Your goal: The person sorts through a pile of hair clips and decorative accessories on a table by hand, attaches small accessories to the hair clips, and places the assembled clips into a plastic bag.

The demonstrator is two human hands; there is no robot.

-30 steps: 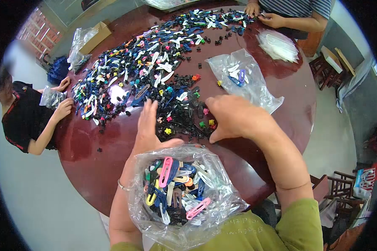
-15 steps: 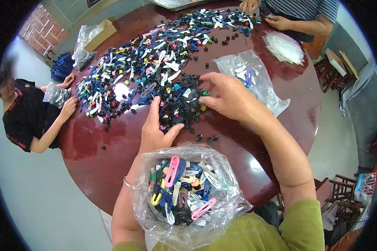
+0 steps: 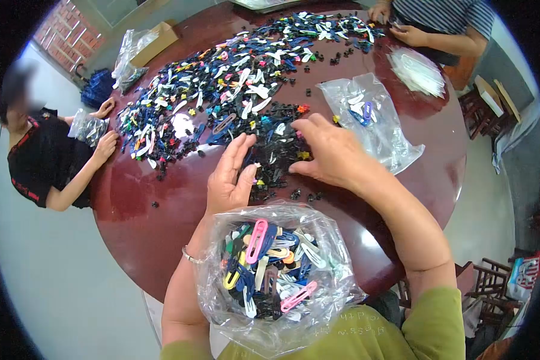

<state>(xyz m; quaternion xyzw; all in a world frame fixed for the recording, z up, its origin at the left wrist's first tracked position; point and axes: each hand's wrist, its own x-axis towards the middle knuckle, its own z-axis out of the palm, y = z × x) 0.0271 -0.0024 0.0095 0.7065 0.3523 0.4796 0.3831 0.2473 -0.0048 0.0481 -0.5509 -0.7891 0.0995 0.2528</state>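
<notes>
My left hand (image 3: 229, 179) rests at the left side of a mound of small black claw clips (image 3: 273, 153), its fingers stretched and thumb apart. Across from it, my right hand (image 3: 331, 150) curves around the mound's right side, thumb and fingers spread. A few white, blue and yellow pieces are mixed into this mound, which meets the large pile of hair clips (image 3: 222, 84) behind it. Below my hands, a clear plastic bag (image 3: 336, 276) stands open against my body, holding snap hair clips, among them a pink snap clip (image 3: 257, 241).
On the round dark-red table (image 3: 156, 240) lie a flat clear bag (image 3: 393, 147) with a few clips and a stack of clear sleeves (image 3: 417, 72). A person at left holds a small bag (image 3: 89, 128). Another person's hands (image 3: 408, 35) are at the far right. A cardboard box (image 3: 156, 43) stands behind.
My left hand's fingers have drawn together and it has shifted slightly right. My right hand has moved a little right and down along the mound. The whole view has shifted slightly.
</notes>
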